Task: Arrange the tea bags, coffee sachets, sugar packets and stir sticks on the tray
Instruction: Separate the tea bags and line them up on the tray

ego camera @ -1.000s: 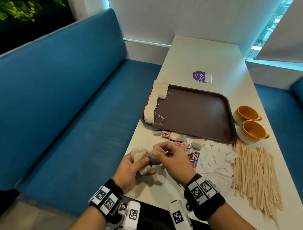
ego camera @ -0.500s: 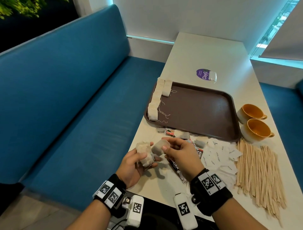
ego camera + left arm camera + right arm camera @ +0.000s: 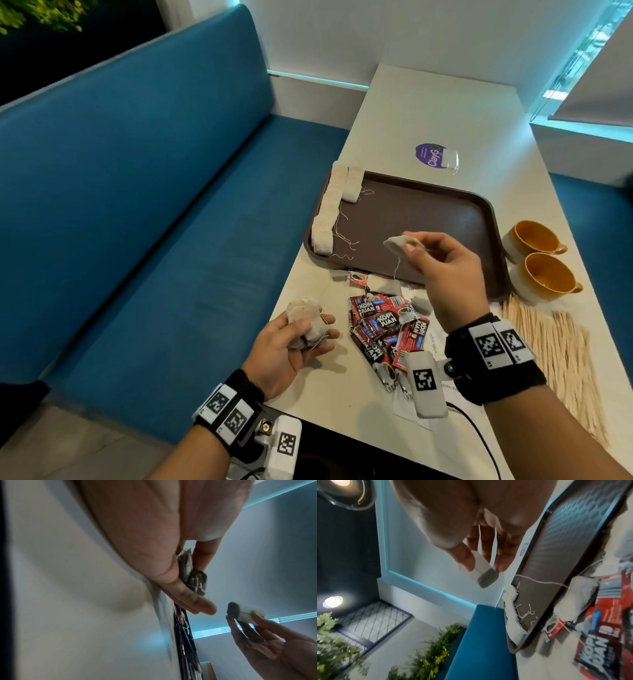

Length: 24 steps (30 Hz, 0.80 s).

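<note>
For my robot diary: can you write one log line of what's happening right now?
right hand: pinches one tea bag over tray | left hand: holds tea bag bunch | stage: placing

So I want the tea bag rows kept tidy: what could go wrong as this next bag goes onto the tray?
The string hanging from the tea bag in the right hand could snag the loose strings of the row of tea bags on the tray. The left hand holds a loose bunch of tea bags that might slip out.
</note>
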Tool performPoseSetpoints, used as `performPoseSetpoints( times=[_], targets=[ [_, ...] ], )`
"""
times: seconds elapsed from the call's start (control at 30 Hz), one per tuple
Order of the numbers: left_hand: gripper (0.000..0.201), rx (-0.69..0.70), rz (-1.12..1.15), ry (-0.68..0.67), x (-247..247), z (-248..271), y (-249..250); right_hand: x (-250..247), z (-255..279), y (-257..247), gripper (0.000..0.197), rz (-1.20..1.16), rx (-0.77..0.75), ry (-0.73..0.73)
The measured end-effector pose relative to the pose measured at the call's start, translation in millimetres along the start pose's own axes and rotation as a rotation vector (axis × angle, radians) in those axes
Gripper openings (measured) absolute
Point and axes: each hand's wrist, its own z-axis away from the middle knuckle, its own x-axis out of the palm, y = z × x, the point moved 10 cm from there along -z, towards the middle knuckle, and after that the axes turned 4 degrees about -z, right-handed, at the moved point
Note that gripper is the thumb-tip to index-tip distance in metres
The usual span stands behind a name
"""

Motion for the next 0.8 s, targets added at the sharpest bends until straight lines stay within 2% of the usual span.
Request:
performPoseSetpoints(
  times=[0.17, 0.23, 0.33, 0.47, 0.57, 0.63, 0.73, 0.8],
  targets=[
    [0.051, -0.027, -0.015, 0.012, 0, -1, -2, 57, 6, 38, 0.007, 0.263, 0.214, -0.437],
    [0.052, -0.033, -0.012, 0.008, 0, -2, -3, 73, 1, 49, 0.007, 0.359, 0.232, -0.52],
    [0.051, -0.045, -0.013, 0.01, -1, -3, -4, 86, -34, 58, 0.006, 0.358, 0.223, -0.52],
    [0.051, -0.077, -0.019, -0.002, -1, -4, -5, 89, -118, 73, 0.009, 0.339, 0.207, -0.386],
    [0.05, -0.096, -0.011, -0.004, 0, -3, -5, 93, -170, 90, 0.009, 0.411, 0.238, -0.372],
    [0.052, -0.107, -0.016, -0.01, 1, -3, -6, 96, -193, 99, 0.009, 0.467, 0.259, -0.369],
    [0.053, -0.144, -0.024, -0.013, 0, -3, -9, 101, -219, 98, 0.012, 0.491, 0.211, -0.314],
    [0.052, -0.151, -0.024, -0.003, -3, -4, -10, 107, -232, 97, 0.006, 0.478, 0.183, -0.281]
  ],
)
